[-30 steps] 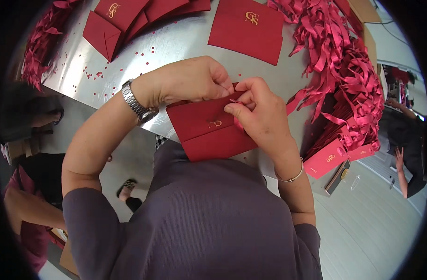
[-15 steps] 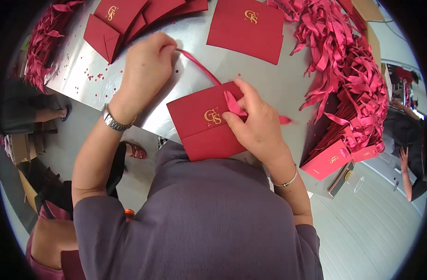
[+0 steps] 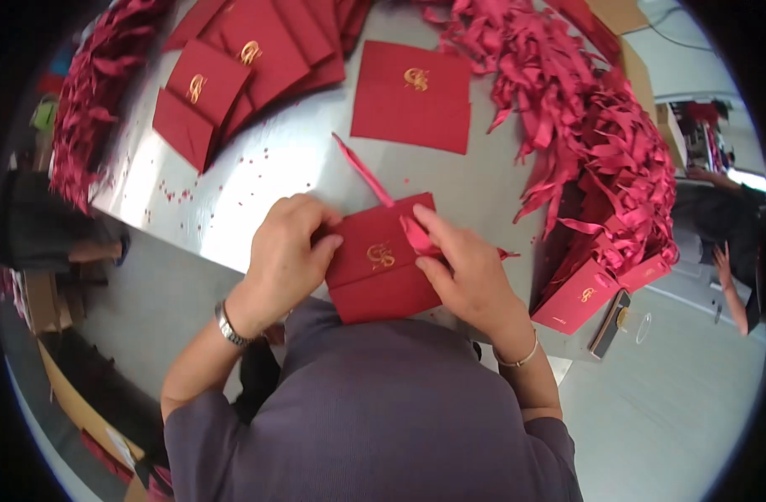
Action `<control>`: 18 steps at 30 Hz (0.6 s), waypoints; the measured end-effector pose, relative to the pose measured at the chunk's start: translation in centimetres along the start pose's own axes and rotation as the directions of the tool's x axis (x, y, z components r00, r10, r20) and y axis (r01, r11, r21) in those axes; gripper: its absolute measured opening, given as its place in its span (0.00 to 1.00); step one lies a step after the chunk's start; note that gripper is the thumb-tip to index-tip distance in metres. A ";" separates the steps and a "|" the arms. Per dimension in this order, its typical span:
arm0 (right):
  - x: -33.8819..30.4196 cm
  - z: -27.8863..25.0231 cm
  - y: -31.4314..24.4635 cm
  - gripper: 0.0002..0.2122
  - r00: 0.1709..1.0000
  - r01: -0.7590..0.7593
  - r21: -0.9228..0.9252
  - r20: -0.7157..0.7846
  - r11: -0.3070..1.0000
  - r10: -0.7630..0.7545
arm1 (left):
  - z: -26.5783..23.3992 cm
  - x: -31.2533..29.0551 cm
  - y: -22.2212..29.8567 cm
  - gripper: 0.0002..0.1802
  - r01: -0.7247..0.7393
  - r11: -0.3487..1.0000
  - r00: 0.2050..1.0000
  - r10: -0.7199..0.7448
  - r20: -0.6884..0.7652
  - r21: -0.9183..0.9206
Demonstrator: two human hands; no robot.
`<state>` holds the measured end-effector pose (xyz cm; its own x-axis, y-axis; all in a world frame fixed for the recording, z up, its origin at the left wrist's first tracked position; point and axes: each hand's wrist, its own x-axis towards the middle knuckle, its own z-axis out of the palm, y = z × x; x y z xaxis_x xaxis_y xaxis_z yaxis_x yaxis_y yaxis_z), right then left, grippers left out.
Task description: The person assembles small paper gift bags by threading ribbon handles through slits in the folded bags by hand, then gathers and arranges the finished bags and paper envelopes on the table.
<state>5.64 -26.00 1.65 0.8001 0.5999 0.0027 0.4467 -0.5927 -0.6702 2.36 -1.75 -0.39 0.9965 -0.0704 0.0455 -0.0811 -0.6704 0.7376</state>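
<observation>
A flat red paper bag (image 3: 358, 272) with a gold emblem lies at the table's near edge, close to my body. At its left edge, my left hand (image 3: 287, 247) has thumb and fingers bent around the paper. My right hand (image 3: 471, 272) pinches the right side of the bag, its thumb and forefinger beside a pink-red ribbon loop (image 3: 416, 234). One loose ribbon tail (image 3: 362, 171) stretches past the bag's far edge onto the metal table. A short ribbon end pokes out right of my right hand.
Farther back lies another flat red bag (image 3: 412, 100), with a fanned stack of bags (image 3: 270, 50) to its left. Beribboned bags (image 3: 579, 293) crowd the right side; more ribbons (image 3: 94, 109) hang far left. Red paper dots (image 3: 178, 197) dot the metal table (image 3: 274, 180). Another person (image 3: 717, 243) is at right.
My left hand has let go of the ribbon's tail and come down to the bag's left edge. The tail now lies loose. My right hand keeps its hold, and the view has shifted.
</observation>
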 end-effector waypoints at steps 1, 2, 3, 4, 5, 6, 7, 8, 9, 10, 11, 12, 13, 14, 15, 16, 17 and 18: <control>-0.4 -0.8 -0.1 0.27 1.000 0.004 -0.035 0.013 0.999 -0.004 | -0.1 0.0 0.3 0.08 0.056 0.997 0.998 -0.056 0.011 -0.043; -1.1 -1.3 0.1 0.26 1.000 -0.001 -0.031 -0.019 1.000 0.001 | -0.4 0.1 0.2 0.08 0.039 0.998 0.999 -0.039 0.013 -0.039; -2.0 -2.0 0.2 0.25 0.999 -0.041 -0.039 -0.025 0.998 0.040 | -0.8 0.0 -0.1 0.08 0.071 0.995 0.996 -0.067 0.057 -0.065; -2.9 -2.8 0.1 0.25 0.997 -0.079 -0.045 -0.029 0.996 0.078 | -1.1 -0.1 -0.3 0.07 0.108 0.990 0.990 -0.098 0.102 -0.089; -3.8 -3.8 -0.3 0.25 0.982 -0.190 0.006 0.004 0.982 0.190 | -1.4 -0.1 -0.3 0.07 0.103 0.991 0.990 -0.094 0.103 -0.087; -4.7 -4.7 -0.4 0.25 0.982 -0.188 0.007 0.004 0.982 0.188 | -1.6 0.0 -0.3 0.07 0.099 0.993 0.986 -0.090 0.137 -0.061; -5.7 -5.5 -0.4 0.24 0.955 -0.297 0.156 0.053 0.942 0.292 | -1.8 -0.1 -0.2 0.07 0.097 0.995 0.981 -0.090 0.170 -0.035; -6.6 -6.3 -0.3 0.23 0.918 -0.396 0.292 0.117 0.871 0.378 | -1.8 -0.3 -0.2 0.07 0.100 0.994 0.983 -0.094 0.159 -0.033; -7.6 -6.9 0.1 0.23 0.922 -0.387 0.290 0.122 0.876 0.367 | -1.8 -0.4 -0.2 0.07 0.115 0.991 0.986 -0.105 0.132 -0.070; -8.5 -7.3 0.8 0.22 0.940 -0.340 0.429 0.130 0.837 0.315 | -1.7 -0.7 -0.2 0.07 0.130 0.986 0.987 -0.119 0.104 -0.108; -9.1 -7.3 1.1 0.22 0.955 -0.293 0.559 0.126 0.775 0.270 | -1.8 -0.7 -0.1 0.07 0.130 0.986 0.988 -0.120 0.098 -0.108; -9.2 -7.0 1.3 0.22 0.956 -0.290 0.558 0.129 0.778 0.264 | -1.8 -0.8 0.0 0.07 0.181 0.971 0.979 -0.163 0.125 -0.157; -9.3 -6.6 1.5 0.22 0.988 -0.152 0.748 0.091 0.646 0.128 | -1.8 -0.9 0.1 0.07 0.234 0.950 0.967 -0.204 0.153 -0.206; -9.0 -6.3 1.3 0.22 1.000 -0.023 0.889 0.025 0.458 0.001 | -1.8 -1.1 0.0 0.07 0.239 0.949 0.966 -0.212 0.145 -0.207; -8.5 -5.8 0.5 0.23 0.997 0.073 0.872 -0.060 0.484 -0.044 | -1.8 -1.3 -0.3 0.07 0.256 0.939 0.963 -0.226 0.150 -0.231; -7.9 -5.5 -0.8 0.23 0.997 0.069 0.874 -0.050 0.482 -0.052 | -1.7 -1.4 -0.6 0.08 0.274 0.927 0.958 -0.240 0.155 -0.256; -7.5 -5.1 -2.1 0.22 0.996 0.072 0.914 -0.086 0.399 0.018 | -1.6 -1.6 -0.9 0.08 0.285 0.924 0.956 -0.253 0.150 -0.254; -7.2 -4.6 -2.9 0.22 0.989 0.079 0.946 -0.113 0.314 0.093 | -1.4 -1.6 -1.3 0.08 0.306 0.899 0.949 -0.261 0.179 -0.314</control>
<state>0.46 -31.08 7.00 0.8783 0.4775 0.0244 -0.1757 0.3700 -0.9123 0.93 0.30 -0.44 0.9627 -0.0239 -0.2696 0.2390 -0.3921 0.8883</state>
